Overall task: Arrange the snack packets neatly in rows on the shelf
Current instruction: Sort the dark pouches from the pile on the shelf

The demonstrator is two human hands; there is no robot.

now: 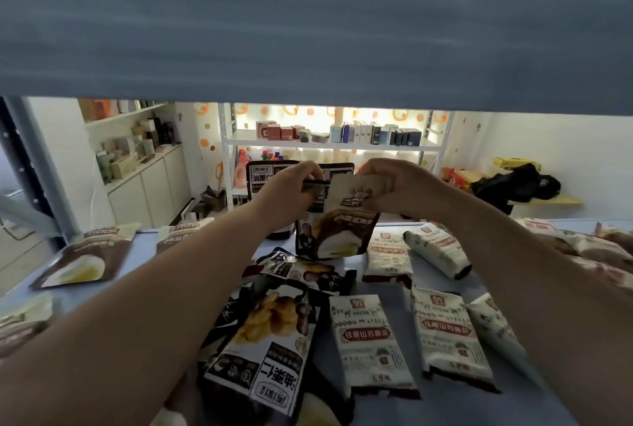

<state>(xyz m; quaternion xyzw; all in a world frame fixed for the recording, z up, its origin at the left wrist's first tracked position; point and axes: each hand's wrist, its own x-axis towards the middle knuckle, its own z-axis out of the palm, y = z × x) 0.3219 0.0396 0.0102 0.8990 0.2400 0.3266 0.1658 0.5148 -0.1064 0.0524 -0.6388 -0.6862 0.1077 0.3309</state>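
Packets of three kinds are spread over the pale blue shelf [445, 405]. A brown and cream pouch [346, 220] is held upright above the middle of the shelf, pinched at its top corners: the right hand [390, 186] is closed on the upper right edge, and the left hand [291, 186] is closed on the upper left, where the edge of a black packet [270, 175] standing just behind is also met. On that black packet the characters 油栗仁 can be read. The same characters are printed large on a black chestnut packet [267, 350] lying flat near the front, between the forearms, with its print upside down to the viewer. To its right, cream packets [370, 340] with a red band of writing, too blurred to be read with certainty, are laid flat in loose rows. Two more brown and cream pouches [82, 258] lie flat at the far left. Beyond the shelf, a lit white rack [329, 145] with small boxes is seen.
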